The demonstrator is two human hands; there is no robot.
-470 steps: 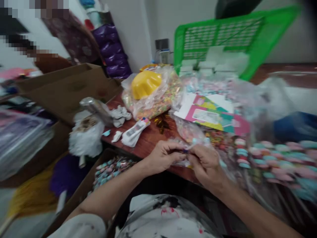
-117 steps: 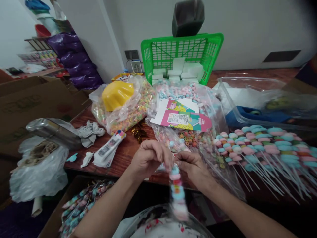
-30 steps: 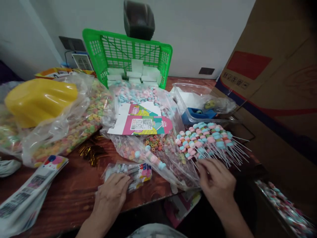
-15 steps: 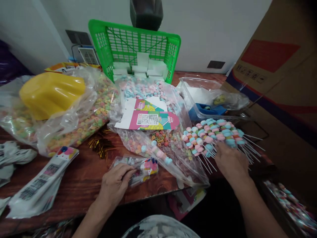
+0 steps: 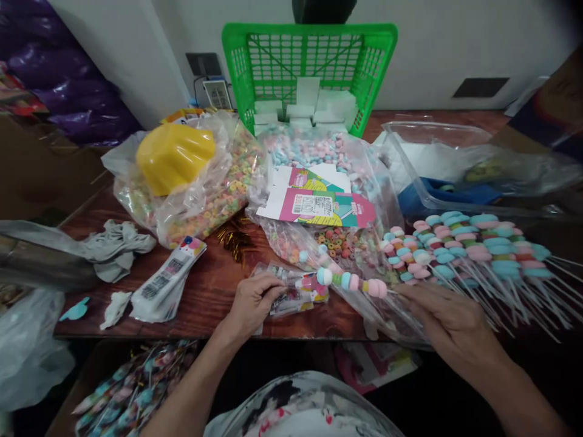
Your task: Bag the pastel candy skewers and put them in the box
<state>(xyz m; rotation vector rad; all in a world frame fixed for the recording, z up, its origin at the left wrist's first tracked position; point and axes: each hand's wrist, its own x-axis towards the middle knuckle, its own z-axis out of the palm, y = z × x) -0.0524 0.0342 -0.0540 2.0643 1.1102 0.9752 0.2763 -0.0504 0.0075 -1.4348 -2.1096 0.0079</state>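
Behind your bench [image 5: 209, 306] and its green basket [image 5: 310, 28] is a pale wall [image 5: 428, 60]. Nearer to you than this basket, your left hand [image 5: 255, 297] pinches printed wrappers [image 5: 291, 298]; your right hand [image 5: 450, 309] grips the candy skewer [image 5: 348, 281] by its stick.

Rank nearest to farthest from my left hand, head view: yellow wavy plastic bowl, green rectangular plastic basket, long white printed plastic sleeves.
1. White sleeves, left of your left hand
2. Yellow bowl, back left
3. Green basket, at rear
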